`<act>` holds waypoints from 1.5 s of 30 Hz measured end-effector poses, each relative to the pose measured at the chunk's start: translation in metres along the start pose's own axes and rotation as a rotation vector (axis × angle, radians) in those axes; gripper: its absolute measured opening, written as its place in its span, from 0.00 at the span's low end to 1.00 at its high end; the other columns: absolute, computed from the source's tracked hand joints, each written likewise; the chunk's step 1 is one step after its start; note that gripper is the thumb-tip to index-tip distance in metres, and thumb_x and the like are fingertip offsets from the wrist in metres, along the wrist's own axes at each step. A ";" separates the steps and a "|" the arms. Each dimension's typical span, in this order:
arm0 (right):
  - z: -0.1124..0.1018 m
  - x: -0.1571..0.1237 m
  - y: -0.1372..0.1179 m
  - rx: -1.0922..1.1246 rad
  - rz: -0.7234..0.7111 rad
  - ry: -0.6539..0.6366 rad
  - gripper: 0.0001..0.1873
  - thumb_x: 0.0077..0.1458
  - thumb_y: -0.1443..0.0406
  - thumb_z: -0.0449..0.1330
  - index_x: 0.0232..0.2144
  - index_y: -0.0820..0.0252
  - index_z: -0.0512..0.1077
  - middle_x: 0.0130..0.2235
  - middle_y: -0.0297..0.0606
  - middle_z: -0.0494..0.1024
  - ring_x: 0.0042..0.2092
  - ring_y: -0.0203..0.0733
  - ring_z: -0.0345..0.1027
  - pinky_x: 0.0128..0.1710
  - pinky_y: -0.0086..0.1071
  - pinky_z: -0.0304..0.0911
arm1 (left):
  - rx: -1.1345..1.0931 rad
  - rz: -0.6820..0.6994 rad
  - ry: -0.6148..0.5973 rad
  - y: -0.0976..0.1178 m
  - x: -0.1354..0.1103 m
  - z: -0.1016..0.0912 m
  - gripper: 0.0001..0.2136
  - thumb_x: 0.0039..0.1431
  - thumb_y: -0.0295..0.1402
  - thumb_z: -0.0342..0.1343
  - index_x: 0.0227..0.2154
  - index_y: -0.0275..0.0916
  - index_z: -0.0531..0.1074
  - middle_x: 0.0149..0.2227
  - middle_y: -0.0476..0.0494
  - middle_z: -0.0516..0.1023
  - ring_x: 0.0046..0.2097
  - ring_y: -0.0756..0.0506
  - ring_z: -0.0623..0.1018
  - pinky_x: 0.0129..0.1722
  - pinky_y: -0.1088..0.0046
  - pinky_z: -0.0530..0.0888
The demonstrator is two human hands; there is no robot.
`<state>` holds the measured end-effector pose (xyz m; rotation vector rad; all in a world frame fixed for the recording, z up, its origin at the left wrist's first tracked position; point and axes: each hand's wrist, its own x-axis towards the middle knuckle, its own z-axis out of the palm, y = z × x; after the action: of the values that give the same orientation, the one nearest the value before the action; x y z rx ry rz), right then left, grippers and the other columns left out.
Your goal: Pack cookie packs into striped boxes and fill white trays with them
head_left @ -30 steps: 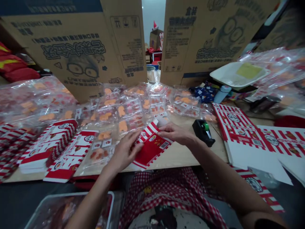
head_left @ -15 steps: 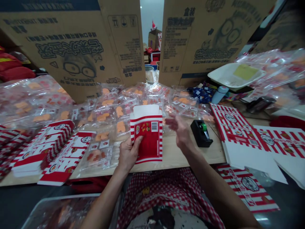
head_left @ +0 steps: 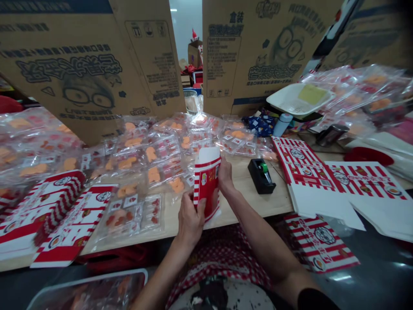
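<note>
A red and white striped paper box stands upright and edge-on over the table's front edge, between both of my hands. My left hand grips its lower left corner, thumb on the red face. My right hand is closed on the box's right side, behind it, near the top. The box's white top flap points up. Clear packets of orange and red pieces lie spread just beyond the box.
A black tape dispenser sits right of my hands. Flat striped box blanks lie stacked at the left and right. Large cardboard cartons stand behind. A white tray rests at back right, a plastic bin below left.
The box was turned from flat-facing to edge-on. My right hand, free half a second ago, has come back and closed on the box's right side. The view shifted left.
</note>
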<state>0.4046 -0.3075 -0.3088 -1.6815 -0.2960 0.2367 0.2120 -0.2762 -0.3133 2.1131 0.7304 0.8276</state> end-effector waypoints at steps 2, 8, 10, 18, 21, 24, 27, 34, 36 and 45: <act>0.002 0.002 -0.002 0.000 0.030 0.052 0.34 0.64 0.40 0.33 0.23 0.54 0.62 0.23 0.37 0.70 0.27 0.42 0.63 0.28 0.33 0.58 | 0.085 -0.006 0.015 -0.009 0.000 0.005 0.17 0.67 0.48 0.48 0.38 0.38 0.71 0.32 0.38 0.81 0.31 0.40 0.80 0.30 0.69 0.71; -0.007 -0.029 0.003 -0.047 -0.059 0.057 0.22 0.67 0.51 0.43 0.46 0.57 0.68 0.41 0.46 0.79 0.41 0.49 0.72 0.44 0.39 0.65 | -0.004 -0.061 -0.061 -0.035 0.002 -0.001 0.17 0.69 0.44 0.45 0.32 0.40 0.72 0.27 0.42 0.80 0.29 0.44 0.79 0.30 0.71 0.70; -0.012 -0.043 0.015 -0.073 -0.103 0.040 0.26 0.67 0.53 0.45 0.60 0.58 0.61 0.50 0.49 0.78 0.48 0.52 0.74 0.49 0.42 0.65 | -0.077 -0.103 -0.153 -0.038 0.003 -0.005 0.17 0.69 0.46 0.45 0.35 0.39 0.73 0.30 0.42 0.81 0.31 0.43 0.80 0.32 0.71 0.72; -0.013 -0.071 0.064 0.020 -0.014 -0.206 0.21 0.59 0.54 0.53 0.50 0.54 0.73 0.52 0.40 0.78 0.53 0.49 0.71 0.54 0.39 0.65 | -0.441 -0.212 -0.086 -0.043 0.035 -0.003 0.26 0.67 0.48 0.52 0.62 0.39 0.67 0.62 0.37 0.73 0.61 0.40 0.74 0.60 0.63 0.70; -0.016 -0.067 0.070 0.102 0.078 -0.247 0.14 0.56 0.53 0.56 0.33 0.55 0.73 0.34 0.34 0.78 0.39 0.46 0.70 0.40 0.35 0.66 | -0.551 -0.329 -0.086 -0.050 0.032 0.003 0.21 0.63 0.47 0.56 0.53 0.40 0.74 0.47 0.42 0.81 0.46 0.43 0.80 0.46 0.69 0.76; -0.021 -0.064 0.070 0.165 0.120 -0.310 0.15 0.53 0.52 0.58 0.24 0.57 0.67 0.26 0.32 0.71 0.31 0.41 0.64 0.33 0.32 0.61 | -0.592 -0.414 -0.060 -0.054 0.026 0.005 0.15 0.59 0.47 0.60 0.37 0.39 0.76 0.31 0.51 0.78 0.32 0.49 0.75 0.32 0.77 0.72; -0.023 -0.059 0.063 0.231 0.152 -0.374 0.14 0.49 0.53 0.61 0.27 0.57 0.69 0.26 0.30 0.70 0.29 0.38 0.62 0.29 0.30 0.58 | -0.619 -0.455 -0.055 -0.051 0.029 -0.001 0.16 0.58 0.47 0.61 0.27 0.39 0.70 0.23 0.54 0.70 0.25 0.52 0.70 0.26 0.79 0.67; -0.033 -0.049 0.037 0.314 0.198 -0.598 0.18 0.45 0.60 0.64 0.41 0.56 0.71 0.29 0.28 0.71 0.25 0.33 0.59 0.23 0.26 0.53 | -0.872 -0.535 -0.246 -0.045 0.048 -0.022 0.22 0.49 0.40 0.69 0.47 0.38 0.76 0.33 0.47 0.82 0.31 0.47 0.80 0.34 0.72 0.76; -0.035 -0.049 0.033 0.268 0.167 -0.601 0.12 0.45 0.61 0.63 0.33 0.56 0.68 0.26 0.27 0.69 0.24 0.33 0.59 0.22 0.26 0.54 | -0.861 -0.513 -0.298 -0.047 0.048 -0.024 0.18 0.49 0.40 0.69 0.41 0.36 0.78 0.33 0.47 0.82 0.32 0.47 0.79 0.34 0.73 0.76; -0.033 -0.039 0.010 0.087 0.082 -0.673 0.15 0.41 0.63 0.59 0.36 0.57 0.71 0.24 0.27 0.69 0.24 0.35 0.60 0.22 0.27 0.54 | -0.705 -0.397 -0.202 -0.045 0.051 -0.017 0.20 0.47 0.37 0.69 0.44 0.38 0.79 0.26 0.53 0.78 0.25 0.50 0.75 0.25 0.77 0.71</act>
<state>0.3793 -0.3524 -0.3155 -1.4866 -0.7040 0.8684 0.2211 -0.2072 -0.3232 1.3388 0.6043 0.5335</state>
